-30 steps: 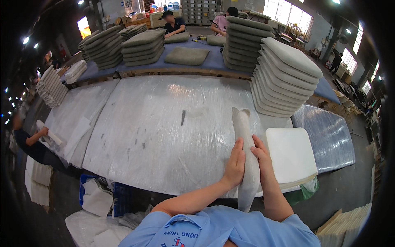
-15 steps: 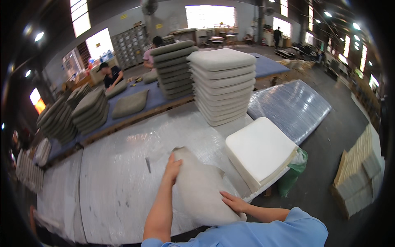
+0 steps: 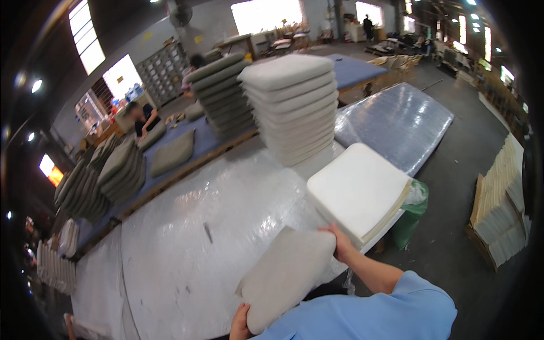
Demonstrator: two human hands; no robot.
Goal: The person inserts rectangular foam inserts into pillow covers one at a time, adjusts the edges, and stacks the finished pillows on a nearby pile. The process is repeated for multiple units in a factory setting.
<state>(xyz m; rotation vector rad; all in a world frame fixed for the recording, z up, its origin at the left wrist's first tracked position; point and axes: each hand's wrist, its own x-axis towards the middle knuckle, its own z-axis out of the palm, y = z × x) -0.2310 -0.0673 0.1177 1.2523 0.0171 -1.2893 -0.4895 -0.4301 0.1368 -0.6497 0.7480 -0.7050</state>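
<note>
A light beige seat cushion (image 3: 289, 275) is between my hands, just above the near edge of the plastic-covered table. My left hand (image 3: 241, 322) grips its near left edge, the thumb on top and the other fingers mostly hidden. On the far right corner my right hand (image 3: 339, 242) is closed, its fingers partly hidden behind the cover. A stack of white foam pads (image 3: 360, 192) lies just right of that hand. Farther off rises a tall pile of off-white cushions (image 3: 292, 107).
A small dark tool (image 3: 208, 233) lies on the plastic-wrapped table (image 3: 170, 249). Behind runs a blue-topped table (image 3: 148, 177) with grey-green cushions (image 3: 221, 93), where a co-worker (image 3: 146, 119) sits. A green bag (image 3: 416, 218) hangs by the foam; stacked panels (image 3: 498, 204) stand right.
The cushion has turned, its far end swinging right. My left hand has come down to the near edge, while my right hand has moved up to the far corner. The view has shifted.
</note>
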